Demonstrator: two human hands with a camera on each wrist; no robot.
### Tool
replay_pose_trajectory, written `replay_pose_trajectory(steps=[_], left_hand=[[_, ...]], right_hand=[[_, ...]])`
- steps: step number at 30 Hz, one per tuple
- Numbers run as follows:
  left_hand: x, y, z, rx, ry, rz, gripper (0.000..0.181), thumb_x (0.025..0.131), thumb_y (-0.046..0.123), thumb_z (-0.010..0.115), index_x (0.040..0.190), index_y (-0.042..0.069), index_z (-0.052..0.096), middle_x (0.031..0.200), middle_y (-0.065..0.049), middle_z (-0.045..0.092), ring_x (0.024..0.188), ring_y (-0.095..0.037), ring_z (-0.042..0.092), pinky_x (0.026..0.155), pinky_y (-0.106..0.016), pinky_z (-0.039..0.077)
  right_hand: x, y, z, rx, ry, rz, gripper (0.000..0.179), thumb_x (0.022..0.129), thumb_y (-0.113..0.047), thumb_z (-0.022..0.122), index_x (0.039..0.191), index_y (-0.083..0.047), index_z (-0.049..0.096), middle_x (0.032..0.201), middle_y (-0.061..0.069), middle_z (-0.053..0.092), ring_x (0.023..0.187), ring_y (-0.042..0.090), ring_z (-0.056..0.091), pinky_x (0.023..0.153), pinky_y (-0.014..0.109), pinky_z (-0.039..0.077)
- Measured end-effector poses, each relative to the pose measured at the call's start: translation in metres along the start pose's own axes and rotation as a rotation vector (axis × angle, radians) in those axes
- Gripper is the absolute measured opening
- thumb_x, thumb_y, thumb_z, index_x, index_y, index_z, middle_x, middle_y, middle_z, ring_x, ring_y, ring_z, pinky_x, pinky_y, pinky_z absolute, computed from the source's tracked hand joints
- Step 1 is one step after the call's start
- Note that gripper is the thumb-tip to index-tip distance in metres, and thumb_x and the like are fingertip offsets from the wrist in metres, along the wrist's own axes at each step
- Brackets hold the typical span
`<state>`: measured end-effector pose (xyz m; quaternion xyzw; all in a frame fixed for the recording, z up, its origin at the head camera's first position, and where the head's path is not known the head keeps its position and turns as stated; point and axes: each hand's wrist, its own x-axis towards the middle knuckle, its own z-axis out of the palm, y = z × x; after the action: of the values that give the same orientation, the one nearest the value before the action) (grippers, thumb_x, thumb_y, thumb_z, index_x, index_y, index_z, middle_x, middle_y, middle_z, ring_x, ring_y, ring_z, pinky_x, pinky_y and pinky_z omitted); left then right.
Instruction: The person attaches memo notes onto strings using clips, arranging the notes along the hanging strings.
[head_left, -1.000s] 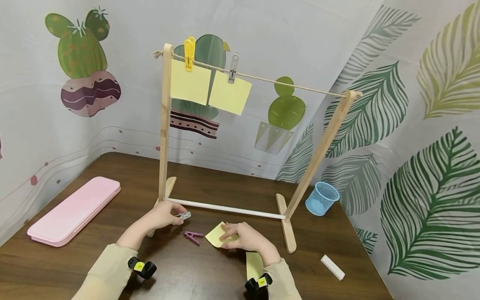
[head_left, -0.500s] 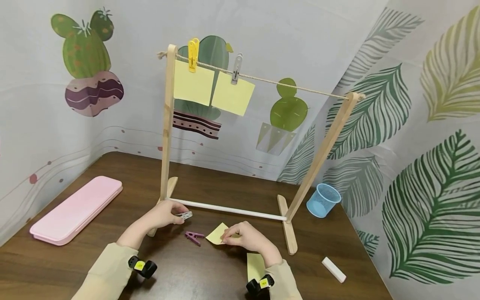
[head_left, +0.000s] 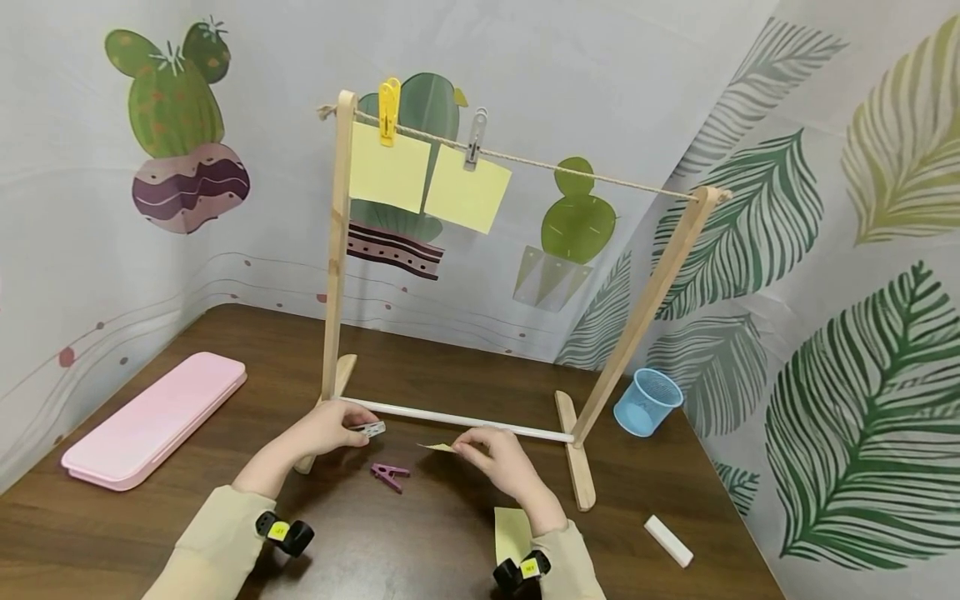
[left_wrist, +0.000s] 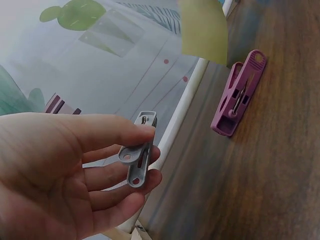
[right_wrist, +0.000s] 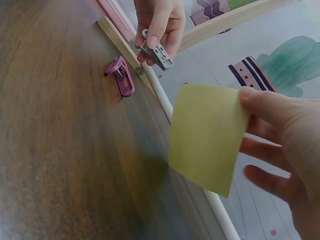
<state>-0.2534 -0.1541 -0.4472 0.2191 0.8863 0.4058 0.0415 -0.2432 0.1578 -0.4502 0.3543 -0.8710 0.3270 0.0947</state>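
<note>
Between thumb and fingers, my left hand [head_left: 330, 427] holds a grey clothespin [left_wrist: 142, 150] near the foot of the stand's left post. My right hand [head_left: 501, 460] pinches a yellow sticky note [right_wrist: 207, 137] by one corner, raised above the table; the head view shows it nearly edge-on. A purple clothespin [head_left: 390, 476] lies on the table between the two hands. Under my right wrist lies another yellow note [head_left: 512, 533], partly covered by the wrist camera. Two more yellow notes hang from the rope, one under a yellow clothespin [head_left: 388, 112], the other under a grey clothespin [head_left: 476, 139].
The wooden stand [head_left: 335, 250] with its rope [head_left: 585, 172] and low white bar [head_left: 450, 417] rises just beyond my hands. A pink case [head_left: 153, 421] lies at left. At right are a blue mesh cup [head_left: 647, 404] and a white block [head_left: 668, 541].
My right hand has picked the yellow sticky note up off the table by its corner and moved it slightly away from me. My left hand with the grey clothespin stays almost still.
</note>
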Motion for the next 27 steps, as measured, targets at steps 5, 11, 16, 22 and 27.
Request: replay_pose_trajectory(steps=[5,11,16,22,27], left_hand=[[0.0011,-0.0018,-0.0007,0.006,-0.011,0.012,0.025,0.081,0.003,0.072,0.105,-0.005,0.070,0.096,-0.014,0.074,0.087,-0.015,0.064,0.076,-0.029,0.051],[0.0022,-0.0030,-0.0014,0.038,0.004,0.050,0.023,0.082,0.003,0.070,0.104,-0.004,0.070,0.094,-0.010,0.073,0.081,-0.010,0.060,0.071,-0.024,0.048],[0.0017,-0.0024,-0.0012,0.022,0.010,0.066,0.023,0.082,0.003,0.070,0.105,-0.003,0.070,0.094,-0.009,0.072,0.081,-0.010,0.059,0.070,-0.024,0.048],[0.0033,0.0002,-0.0016,-0.073,0.049,0.064,0.031,0.083,0.005,0.070,0.113,-0.004,0.066,0.099,-0.013,0.071,0.085,-0.013,0.062,0.072,-0.024,0.048],[0.0046,0.0036,-0.0020,-0.144,0.107,0.002,0.029,0.084,0.008,0.071,0.110,-0.003,0.065,0.100,-0.014,0.070,0.089,-0.016,0.063,0.074,-0.027,0.050]], right_hand=[[0.0008,0.0001,0.0009,-0.028,0.181,0.010,0.008,0.091,-0.017,0.069,0.090,-0.013,0.076,0.086,-0.002,0.072,0.080,0.010,0.060,0.067,0.024,0.051],[0.0021,0.0033,0.0014,-0.021,0.315,0.014,0.007,0.089,-0.014,0.070,0.089,-0.010,0.076,0.074,-0.002,0.068,0.067,0.003,0.050,0.057,0.019,0.044],[0.0028,0.0057,0.0011,0.090,0.331,0.106,0.012,0.092,-0.015,0.067,0.090,-0.006,0.075,0.061,0.000,0.062,0.054,0.001,0.048,0.049,0.018,0.040],[0.0032,0.0077,0.0013,0.267,0.364,0.242,0.015,0.094,-0.014,0.065,0.090,-0.002,0.074,0.056,0.010,0.065,0.048,0.016,0.062,0.047,0.022,0.048],[0.0032,0.0009,-0.0013,0.311,0.354,0.273,0.017,0.096,-0.008,0.061,0.092,0.006,0.071,0.067,0.020,0.070,0.059,0.031,0.069,0.055,0.035,0.057]])
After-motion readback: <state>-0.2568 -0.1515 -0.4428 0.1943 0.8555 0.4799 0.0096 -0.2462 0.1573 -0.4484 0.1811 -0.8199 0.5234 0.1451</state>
